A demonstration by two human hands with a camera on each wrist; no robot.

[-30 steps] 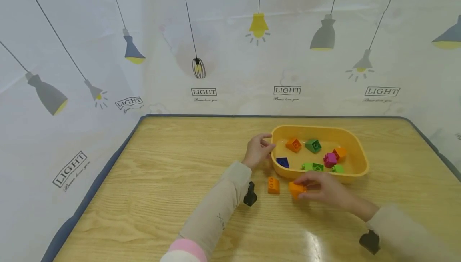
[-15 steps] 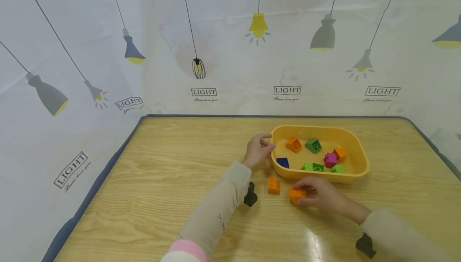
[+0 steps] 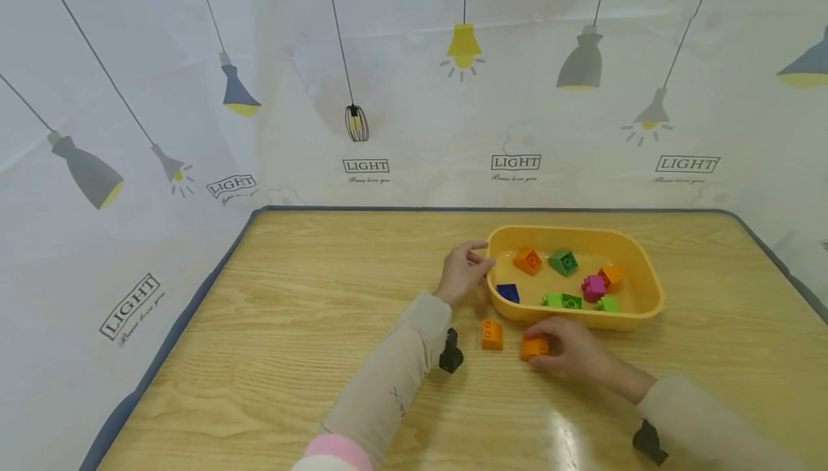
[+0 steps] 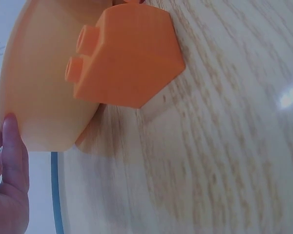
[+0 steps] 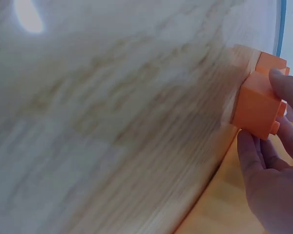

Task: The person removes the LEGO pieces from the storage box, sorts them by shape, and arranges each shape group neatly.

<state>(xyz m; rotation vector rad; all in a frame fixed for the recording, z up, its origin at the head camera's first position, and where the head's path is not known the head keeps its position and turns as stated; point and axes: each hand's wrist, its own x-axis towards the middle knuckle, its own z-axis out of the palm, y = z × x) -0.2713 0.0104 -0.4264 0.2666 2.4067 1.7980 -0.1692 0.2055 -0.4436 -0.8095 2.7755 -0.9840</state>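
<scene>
My left hand (image 3: 461, 270) pinches the left rim of a yellow plastic tub (image 3: 637, 298); in the left wrist view the thumb lies against the tub's outer wall. In front of the tub, my right hand (image 3: 576, 352) holds an orange building block (image 3: 534, 347) between thumb and fingers, down at the tabletop. The right wrist view shows this block (image 5: 256, 105) with its studs facing the palm side. A second orange block (image 3: 491, 334), with two studs and a sloped side, rests on the table between the two hands.
Inside the tub lie two orange blocks (image 3: 527, 261), a dark green block (image 3: 563, 262), a magenta block (image 3: 593, 287), a blue block (image 3: 507, 293) and several light green pieces (image 3: 552, 300). The wood-patterned table (image 3: 291, 327) meets a lamp-printed sheet (image 3: 414, 97) behind.
My right hand has lowered and turned the orange block, bringing it down to the table beside the other one. The left hand stays at the tub's rim.
</scene>
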